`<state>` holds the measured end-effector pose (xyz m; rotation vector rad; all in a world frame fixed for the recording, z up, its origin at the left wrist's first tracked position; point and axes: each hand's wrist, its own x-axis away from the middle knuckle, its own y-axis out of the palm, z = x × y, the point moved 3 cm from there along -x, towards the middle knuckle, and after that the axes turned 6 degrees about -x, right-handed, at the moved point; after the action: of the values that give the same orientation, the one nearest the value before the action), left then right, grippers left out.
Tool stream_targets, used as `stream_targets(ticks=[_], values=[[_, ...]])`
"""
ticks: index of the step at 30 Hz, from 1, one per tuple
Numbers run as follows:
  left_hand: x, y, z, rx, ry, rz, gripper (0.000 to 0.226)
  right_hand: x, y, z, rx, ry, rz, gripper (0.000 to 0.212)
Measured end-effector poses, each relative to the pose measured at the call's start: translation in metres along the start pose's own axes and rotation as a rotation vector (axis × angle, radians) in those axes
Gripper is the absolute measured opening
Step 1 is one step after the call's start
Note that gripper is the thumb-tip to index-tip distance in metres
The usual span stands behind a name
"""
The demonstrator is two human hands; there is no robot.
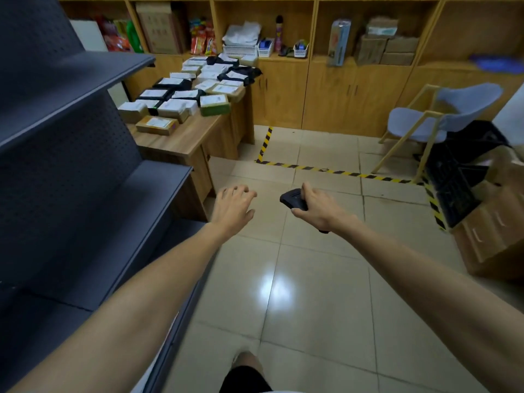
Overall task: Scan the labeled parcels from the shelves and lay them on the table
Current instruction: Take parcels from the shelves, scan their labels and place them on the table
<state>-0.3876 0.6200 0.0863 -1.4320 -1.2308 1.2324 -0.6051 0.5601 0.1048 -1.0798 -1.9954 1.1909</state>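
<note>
On bench (181, 137) ahead: many labeled parcels (187, 89) laid in rows. Dark shelves (85, 80) beside me look bare. Task near done, I judge. Left hand (234, 209) spread, holding nothing; right hand (317, 209) grips scanner (293, 199).

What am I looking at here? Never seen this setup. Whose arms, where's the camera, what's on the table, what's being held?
There is no machine here: a person wears one wide-angle camera on the head, looking forward and down, so both bare arms reach into the picture from below. The left hand is empty with its fingers spread. The right hand grips a black handheld scanner. To the left stand dark grey shelves; the tiers in view show no parcels. Ahead, a wooden table carries many labeled parcels, boxes and black bags, laid close together. Behind are wooden cabinets, and a pale blue chair stands to the right.
</note>
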Motion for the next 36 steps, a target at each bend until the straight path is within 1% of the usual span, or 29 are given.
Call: stream_targets(ticks=[4,7,10,14,17,21,25,29,34,36], values=[[-0.073,0.033,-0.043,-0.011,-0.014,-0.014,0.041,-0.087,0.008,-0.003,0.024,-0.042,-0.073,0.037],[-0.142,0.055,-0.08,-0.021,-0.016,-0.024,0.04,-0.164,-0.001,-0.003,0.038,-0.062,-0.099,0.038],[-0.22,0.064,-0.121,-0.008,-0.008,-0.029,0.041,-0.252,-0.026,-0.006,0.046,-0.067,-0.077,0.037],[-0.315,0.078,-0.173,0.036,-0.07,-0.024,0.043,-0.365,-0.058,-0.013,0.038,-0.073,-0.02,0.036],[-0.373,0.101,-0.195,0.066,-0.083,-0.079,0.044,-0.427,-0.063,-0.011,-0.001,-0.082,-0.014,0.035],[-0.436,0.129,-0.202,0.069,-0.026,-0.128,0.042,-0.5,-0.045,0.015,-0.002,-0.068,-0.101,0.035],[-0.496,0.157,-0.217,0.091,-0.042,-0.176,0.043,-0.577,-0.04,0.047,-0.04,-0.057,-0.158,0.038],[-0.563,0.186,-0.245,0.08,-0.128,-0.229,0.044,-0.669,-0.046,0.077,-0.053,-0.093,-0.267,0.049],[-0.646,0.205,-0.28,0.08,-0.262,-0.295,0.044,-0.786,-0.062,0.1,-0.051,-0.163,-0.414,0.056],[-0.671,0.211,-0.291,0.101,-0.324,-0.287,0.044,-0.828,-0.066,0.101,-0.032,-0.194,-0.456,0.057]])
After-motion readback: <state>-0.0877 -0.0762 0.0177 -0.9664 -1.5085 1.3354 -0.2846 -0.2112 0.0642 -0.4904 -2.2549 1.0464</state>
